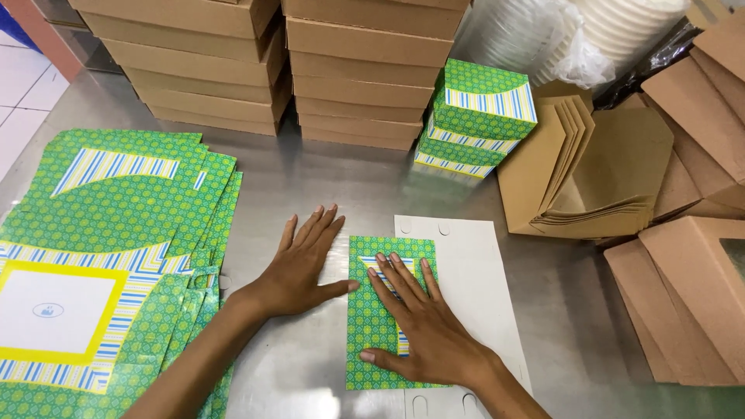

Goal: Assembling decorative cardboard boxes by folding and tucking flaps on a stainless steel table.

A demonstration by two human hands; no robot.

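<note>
A flat box blank lies on the steel table (349,174), partly folded: its green patterned flap (372,326) is turned over onto the white inner side (473,271). My right hand (423,322) presses flat on that green flap, fingers spread. My left hand (299,268) rests palm down on the table just left of the flap, its thumb touching the flap's edge. Neither hand grips anything.
A fanned pile of flat green blanks (109,256) covers the left. Stacked brown cardboard boxes (264,70) stand at the back. Three finished green boxes (473,116) are stacked behind the blank. Brown folded cartons (613,171) and windowed brown boxes (691,295) fill the right.
</note>
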